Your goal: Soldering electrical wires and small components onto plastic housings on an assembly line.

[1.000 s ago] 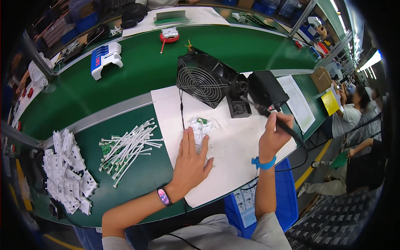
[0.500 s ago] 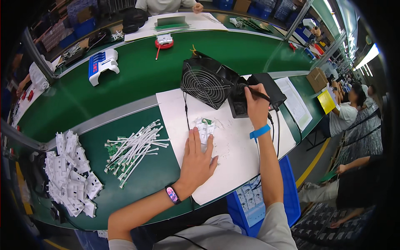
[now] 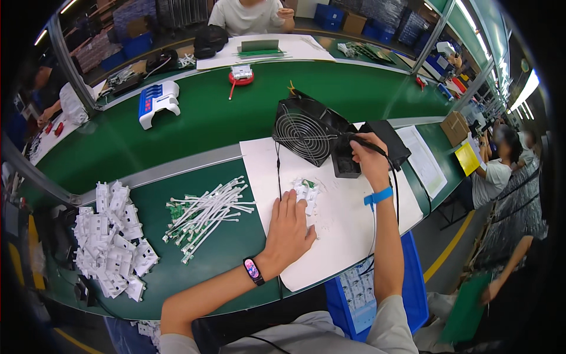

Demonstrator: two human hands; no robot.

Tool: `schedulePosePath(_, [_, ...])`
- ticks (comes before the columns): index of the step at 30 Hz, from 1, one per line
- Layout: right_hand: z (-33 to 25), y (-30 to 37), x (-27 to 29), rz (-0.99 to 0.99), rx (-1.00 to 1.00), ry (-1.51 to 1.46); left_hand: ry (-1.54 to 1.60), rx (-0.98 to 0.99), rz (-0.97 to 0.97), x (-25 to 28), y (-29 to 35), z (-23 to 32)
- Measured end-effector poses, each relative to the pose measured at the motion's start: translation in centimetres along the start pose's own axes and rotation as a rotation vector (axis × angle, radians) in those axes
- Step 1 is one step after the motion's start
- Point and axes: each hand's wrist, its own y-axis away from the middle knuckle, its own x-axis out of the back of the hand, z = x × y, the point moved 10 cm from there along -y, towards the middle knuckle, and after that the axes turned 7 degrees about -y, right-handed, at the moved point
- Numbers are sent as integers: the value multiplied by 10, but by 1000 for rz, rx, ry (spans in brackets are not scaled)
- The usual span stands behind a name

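Observation:
My left hand (image 3: 288, 235) lies palm down on a white sheet (image 3: 265, 154), its fingers stretched out. Its fingertips rest at the left edge of a small white plastic housing (image 3: 309, 203) with a green circuit board piece (image 3: 308, 184) at its top. In my right hand (image 3: 374, 166) is a black soldering iron (image 3: 370, 143), held by its handle, with its cable trailing down past the wrist. The iron's front end is at a black stand (image 3: 346, 165); its tip is hidden. Just left of the stand is a black fan with a round wire guard (image 3: 304, 137).
White plastic housings (image 3: 112, 248) are heaped at the left. Beside them lie white cables with green boards (image 3: 206, 215). A black box (image 3: 386, 138) and a printed sheet (image 3: 423, 159) are at the right, a blue bin (image 3: 415, 283) below. A blue-white plastic fixture (image 3: 158, 105) stands farther back.
The view has shifted slightly. My left fingers have slid a little left off the housing. The soldering iron's handle has tilted at the stand. At lower right, another person's green sheet shows more fully.

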Motion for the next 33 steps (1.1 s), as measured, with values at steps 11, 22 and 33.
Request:
schedulePosePath(11, [-1,110,-4,35,29,216,-13,85,-116,-5,-34,-16])
schedulePosePath(22, [-20,125,-22,-112,227,272,-143,360,52,148,-14,-134])
schedulePosePath(33, [-20,131,-48,-320,143,258,-515,635,109,162,-25,-278])
